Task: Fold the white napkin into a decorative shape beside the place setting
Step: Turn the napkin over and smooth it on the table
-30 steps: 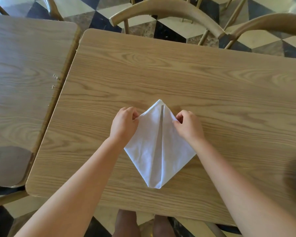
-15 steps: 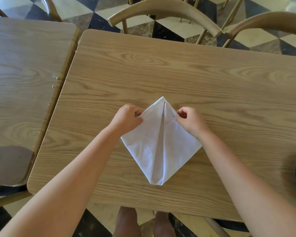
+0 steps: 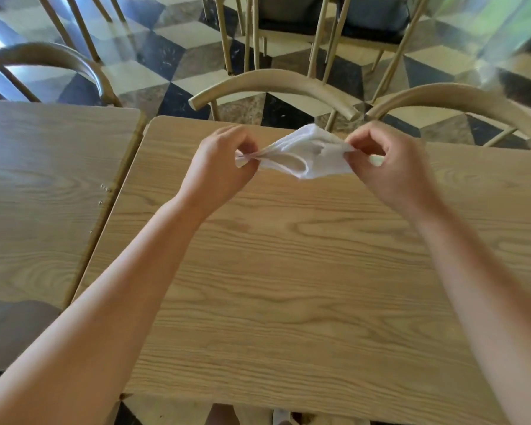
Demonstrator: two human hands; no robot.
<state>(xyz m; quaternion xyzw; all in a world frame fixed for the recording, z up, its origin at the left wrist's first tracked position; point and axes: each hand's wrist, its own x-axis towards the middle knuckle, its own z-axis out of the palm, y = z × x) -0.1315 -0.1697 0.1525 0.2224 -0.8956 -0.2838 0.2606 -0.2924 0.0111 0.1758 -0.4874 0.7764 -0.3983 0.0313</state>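
Observation:
The white napkin [image 3: 307,156] hangs in the air above the far part of the wooden table [image 3: 288,286], bunched and stretched sideways between both hands. My left hand [image 3: 224,167] pinches its left end between thumb and fingers. My right hand [image 3: 383,167] pinches its right end, with a small tip of cloth showing past the fingers. The napkin's folds are loose and blurred by motion, so its exact shape is unclear. No place setting shows in this view.
A second wooden table [image 3: 43,194] abuts on the left. Curved chair backs [image 3: 273,84] stand at the far edge, another chair back [image 3: 460,99] to the right and one chair back [image 3: 43,56] at far left. Checkered floor lies beyond.
The napkin lay flat as a kite shape with both hands pressing its upper edges; now both hands have lifted it off the table and pulled it sideways. The view has tilted up and forward.

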